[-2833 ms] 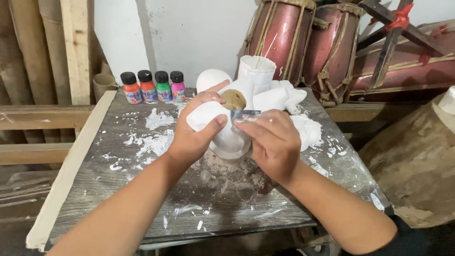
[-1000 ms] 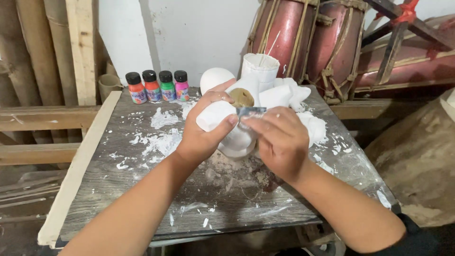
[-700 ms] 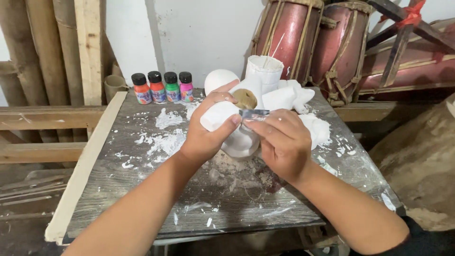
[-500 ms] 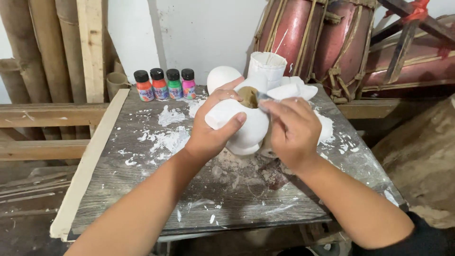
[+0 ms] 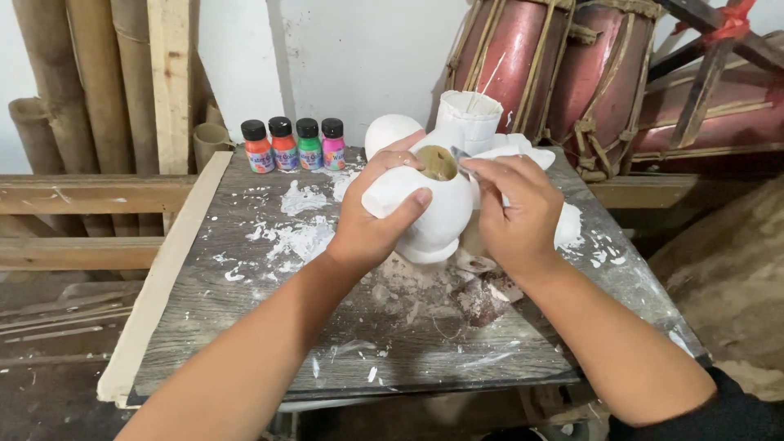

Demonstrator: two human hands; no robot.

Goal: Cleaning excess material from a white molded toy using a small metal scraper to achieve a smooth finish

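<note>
My left hand point(image 5: 371, 220) grips a white plaster figure point(image 5: 437, 220) from its left side, thumb across the front, holding it just above the grey wooden table point(image 5: 245, 302). The figure has a round brownish opening point(image 5: 438, 162) at its top. My right hand point(image 5: 514, 212) is closed at the figure's right side, its fingertips pinched on a thin metal tool whose tip sits at the rim of the opening. Most of the tool is hidden by my fingers.
Several small paint bottles point(image 5: 291, 144) stand in a row at the table's back left. A white plaster ball point(image 5: 392, 131), a white cup point(image 5: 467, 118) and other white pieces point(image 5: 563, 224) lie behind. Plaster crumbs point(image 5: 298, 237) litter the top. Red drums point(image 5: 555, 73) and bamboo poles point(image 5: 65, 82) stand behind.
The figure has been turned, so its white rounded body now faces me instead of its underside. My right hand has risen from the underside to the top opening.
</note>
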